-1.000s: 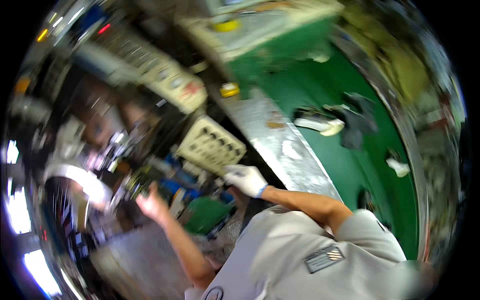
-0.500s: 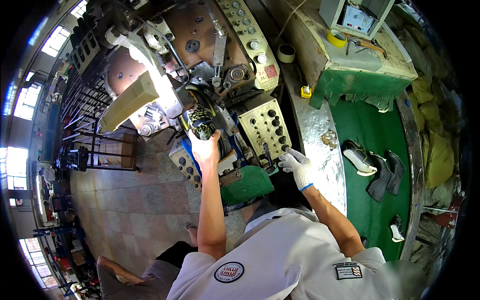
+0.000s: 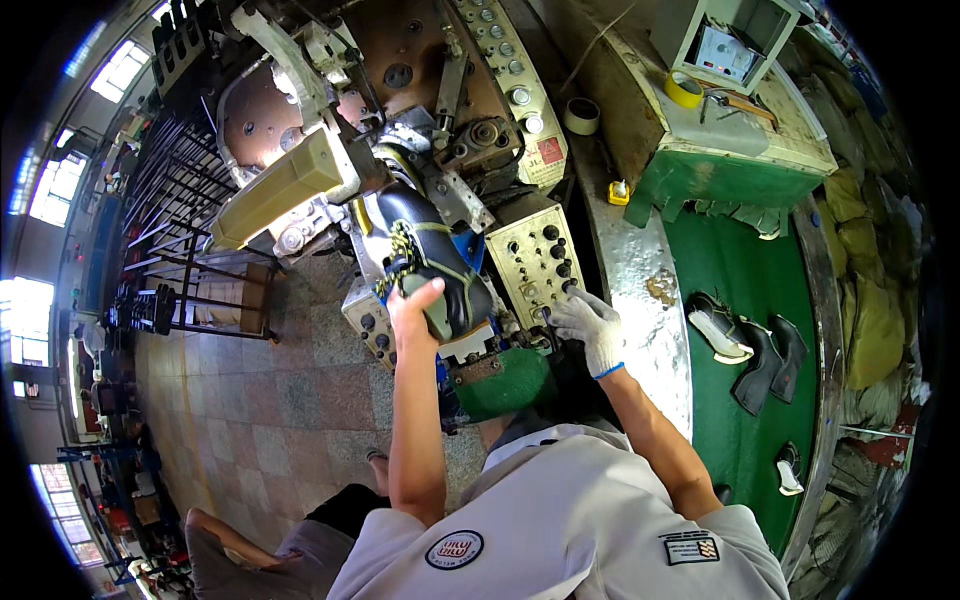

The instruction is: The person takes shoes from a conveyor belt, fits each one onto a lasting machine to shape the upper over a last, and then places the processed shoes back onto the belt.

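Observation:
My bare left hand (image 3: 410,312) grips a black lace-up shoe (image 3: 428,232) by its ankle end, thumb laid over the opening. Yellow-and-black laces and pale yellow lines mark the shoe, and a grey-green piece (image 3: 438,318) shows in its opening. The shoe's far end lies among the metal parts of a large machine (image 3: 455,160), partly hidden there. In a white knitted glove with a blue cuff, my right hand (image 3: 590,330) is beside the lower edge of a cream control panel (image 3: 535,255). Its fingers reach out, slightly bent, by a small lever; whether they touch it is unclear.
A tan-covered machine arm (image 3: 278,195) juts out left of the shoe. Right of me, a metal ledge (image 3: 645,340) borders a green surface (image 3: 715,260) bearing several dark shoe pieces (image 3: 760,360). A worn cabinet (image 3: 735,140) holds tape rolls. Another person (image 3: 265,555) sits at lower left.
The shoe has come toward me and swung round, so more of its black side shows. My left hand moved slightly nearer with it; my right hand shifted a little left and down.

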Action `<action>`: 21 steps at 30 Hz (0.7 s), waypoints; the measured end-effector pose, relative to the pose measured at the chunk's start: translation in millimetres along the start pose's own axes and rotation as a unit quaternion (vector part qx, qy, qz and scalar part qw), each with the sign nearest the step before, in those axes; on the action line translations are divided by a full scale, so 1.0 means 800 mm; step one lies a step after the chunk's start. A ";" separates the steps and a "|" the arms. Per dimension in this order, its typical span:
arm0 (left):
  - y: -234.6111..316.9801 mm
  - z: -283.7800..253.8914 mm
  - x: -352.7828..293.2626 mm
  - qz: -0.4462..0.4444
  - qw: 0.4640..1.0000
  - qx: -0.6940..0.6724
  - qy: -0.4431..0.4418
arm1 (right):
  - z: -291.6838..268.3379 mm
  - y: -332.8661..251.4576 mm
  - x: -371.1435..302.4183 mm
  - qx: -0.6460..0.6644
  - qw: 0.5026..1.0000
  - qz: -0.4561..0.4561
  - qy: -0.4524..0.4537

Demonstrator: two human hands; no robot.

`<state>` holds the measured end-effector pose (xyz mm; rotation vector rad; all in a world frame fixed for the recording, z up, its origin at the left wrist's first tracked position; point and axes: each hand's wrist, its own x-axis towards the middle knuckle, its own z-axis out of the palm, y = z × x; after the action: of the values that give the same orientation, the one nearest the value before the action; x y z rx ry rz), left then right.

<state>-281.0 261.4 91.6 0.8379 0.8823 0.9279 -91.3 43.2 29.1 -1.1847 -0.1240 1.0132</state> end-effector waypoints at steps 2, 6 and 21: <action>-0.016 -0.012 -0.033 -0.049 0.991 -0.097 -0.074 | 0.029 -0.008 0.008 0.033 0.998 -0.020 -0.058; -0.053 0.028 -0.104 -0.105 0.914 -0.263 -0.290 | 0.109 -0.043 0.011 0.375 0.897 0.079 -0.219; -0.090 0.205 -0.133 -0.093 0.936 0.047 -0.335 | -0.072 -0.107 -0.113 0.117 0.980 -0.142 -0.071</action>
<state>-147.4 104.4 119.8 1.0451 0.3985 0.3820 -60.3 -62.5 110.8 -0.8521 -0.2705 0.8335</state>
